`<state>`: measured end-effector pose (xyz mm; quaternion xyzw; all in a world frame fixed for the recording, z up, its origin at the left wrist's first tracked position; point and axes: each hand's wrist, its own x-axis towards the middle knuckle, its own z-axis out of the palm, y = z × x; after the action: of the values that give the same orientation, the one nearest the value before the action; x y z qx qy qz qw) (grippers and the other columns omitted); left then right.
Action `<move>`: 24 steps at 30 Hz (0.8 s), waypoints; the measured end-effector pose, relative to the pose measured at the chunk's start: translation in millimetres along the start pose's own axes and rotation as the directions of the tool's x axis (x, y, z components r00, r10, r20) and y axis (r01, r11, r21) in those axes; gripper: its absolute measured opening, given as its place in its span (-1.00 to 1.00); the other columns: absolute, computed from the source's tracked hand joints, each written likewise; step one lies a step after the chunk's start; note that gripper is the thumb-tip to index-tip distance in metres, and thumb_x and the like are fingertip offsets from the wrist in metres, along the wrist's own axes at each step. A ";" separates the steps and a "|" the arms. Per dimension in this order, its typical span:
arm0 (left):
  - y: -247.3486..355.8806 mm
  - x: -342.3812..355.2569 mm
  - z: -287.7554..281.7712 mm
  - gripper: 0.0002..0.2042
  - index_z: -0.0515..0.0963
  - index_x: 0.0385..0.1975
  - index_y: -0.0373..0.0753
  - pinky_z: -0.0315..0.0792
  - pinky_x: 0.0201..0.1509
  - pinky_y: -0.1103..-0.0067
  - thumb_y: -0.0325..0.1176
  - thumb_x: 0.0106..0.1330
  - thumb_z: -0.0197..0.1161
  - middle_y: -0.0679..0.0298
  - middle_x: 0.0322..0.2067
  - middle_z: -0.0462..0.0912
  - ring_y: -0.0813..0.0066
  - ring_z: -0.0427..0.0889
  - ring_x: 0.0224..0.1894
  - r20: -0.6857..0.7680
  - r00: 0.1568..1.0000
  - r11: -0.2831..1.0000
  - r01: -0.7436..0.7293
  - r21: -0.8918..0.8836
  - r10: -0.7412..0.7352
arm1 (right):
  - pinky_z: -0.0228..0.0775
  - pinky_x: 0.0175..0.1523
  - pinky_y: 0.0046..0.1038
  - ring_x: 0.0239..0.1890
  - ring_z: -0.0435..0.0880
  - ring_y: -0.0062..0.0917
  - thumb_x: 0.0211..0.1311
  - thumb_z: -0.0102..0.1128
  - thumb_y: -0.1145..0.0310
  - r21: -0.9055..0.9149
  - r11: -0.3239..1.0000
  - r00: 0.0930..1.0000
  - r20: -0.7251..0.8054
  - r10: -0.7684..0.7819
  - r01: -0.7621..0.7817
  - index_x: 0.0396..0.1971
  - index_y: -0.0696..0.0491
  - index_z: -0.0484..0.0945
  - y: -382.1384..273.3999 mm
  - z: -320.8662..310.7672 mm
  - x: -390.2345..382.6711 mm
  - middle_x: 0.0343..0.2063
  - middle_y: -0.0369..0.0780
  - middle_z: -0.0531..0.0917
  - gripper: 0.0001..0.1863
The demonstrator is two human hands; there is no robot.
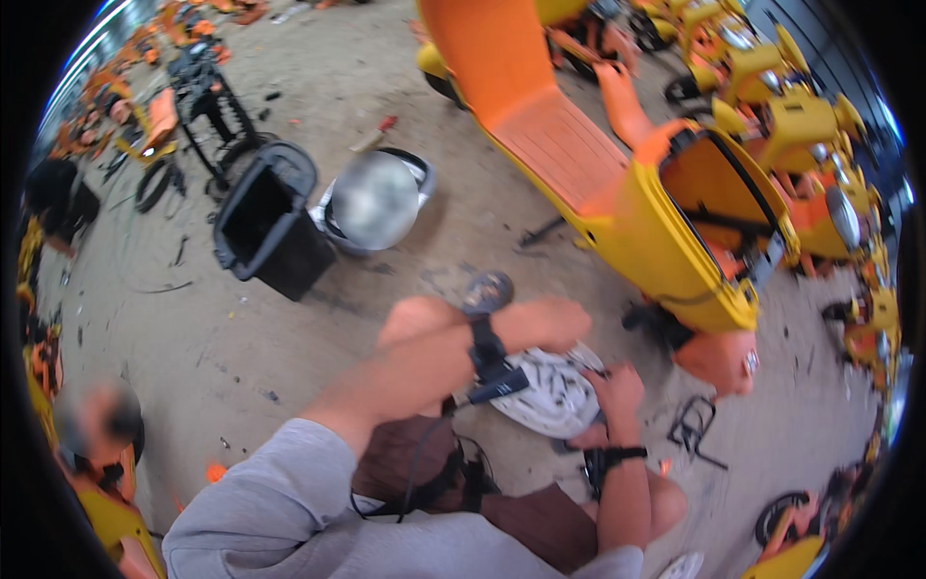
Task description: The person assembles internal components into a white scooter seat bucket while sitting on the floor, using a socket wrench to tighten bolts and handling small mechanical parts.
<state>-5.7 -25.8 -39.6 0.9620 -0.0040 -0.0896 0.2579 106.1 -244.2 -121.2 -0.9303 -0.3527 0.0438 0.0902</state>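
Observation:
On the ground by my knees lies a white rounded shell-like part [545, 403] with several dark slots or holes; its exact kind is unclear. My right hand [615, 391] grips its right edge, thumb on top and fingers partly hidden beneath. Over its far edge, my left hand [552, 323] is closed, knuckles up; whatever lies within or under it is hidden. Straps circle both wrists, and a small dark device [497, 386] with a cable hangs at the left one.
Ahead to the right stands a large yellow and orange scooter body [646, 227]. A black bin [275, 222] and a grey-rimmed rounded part [424, 179] stand ahead left. A bent black metal frame [693, 425] lies right. Yellow scooters [786, 125] line the right side.

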 end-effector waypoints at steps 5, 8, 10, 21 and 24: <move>2.8 7.0 -5.2 -0.72 0.58 -0.16 -0.31 0.52 -0.09 0.26 -0.32 0.16 0.24 -0.05 -0.28 0.66 -0.03 0.63 -0.15 0.032 0.999 1.000 -0.019 0.017 0.018 | 0.49 -0.26 -0.12 -0.39 0.67 -0.04 0.12 0.23 -0.13 0.061 0.998 1.000 0.000 0.026 -0.026 -0.57 0.10 0.69 -12.1 2.4 5.2 -0.58 0.02 0.64 -0.48; 10.4 7.9 -8.2 -0.68 0.56 -0.10 -0.33 0.51 -0.07 0.27 -0.31 0.18 0.25 -0.05 -0.25 0.66 -0.02 0.63 -0.12 0.047 0.999 1.000 0.008 -0.010 -0.007 | 0.49 -0.25 -0.12 -0.40 0.66 -0.04 0.18 0.20 -0.08 0.158 0.987 0.994 -0.099 0.045 -0.029 -0.60 0.10 0.66 1.8 22.2 5.9 -0.58 0.01 0.65 -0.51; 9.6 9.2 -6.6 -0.67 0.56 -0.08 -0.34 0.51 -0.07 0.27 -0.32 0.18 0.25 -0.06 -0.26 0.66 -0.03 0.63 -0.14 0.050 0.999 1.000 -0.005 -0.013 0.006 | 0.48 -0.26 -0.12 -0.41 0.65 -0.01 0.21 0.18 -0.05 0.240 0.970 0.994 -0.089 0.060 -0.037 -0.51 0.11 0.66 0.4 28.5 3.9 -0.59 0.00 0.64 -0.53; 4.1 -0.7 -15.2 -0.77 0.57 -0.28 -0.36 0.51 -0.19 0.19 -0.35 0.15 0.25 -0.08 -0.38 0.65 -0.10 0.63 -0.26 -0.027 0.999 1.000 -0.025 0.018 0.025 | 0.48 0.00 -0.33 -0.05 0.59 -0.36 0.26 0.24 0.12 0.676 0.728 0.993 0.083 0.078 -0.114 0.23 0.20 0.23 -2.9 67.8 12.9 -0.03 -0.06 0.58 -0.32; 2.1 -6.0 -15.8 -0.77 0.57 -0.28 -0.38 0.51 -0.18 0.19 -0.36 0.15 0.24 -0.09 -0.37 0.65 -0.09 0.64 -0.25 -0.047 0.999 1.000 -0.026 -0.007 0.026 | 0.45 -0.22 -0.44 -0.18 0.58 -0.48 0.33 0.16 0.11 0.733 0.593 0.941 0.296 0.164 -0.334 0.25 0.16 0.26 -9.9 58.1 17.0 -0.07 -0.09 0.61 -0.38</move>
<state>-8.8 -19.4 -24.0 0.9627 -0.0100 -0.0638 0.2629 104.0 -217.7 -176.5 -0.8316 -0.1727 0.2950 0.4377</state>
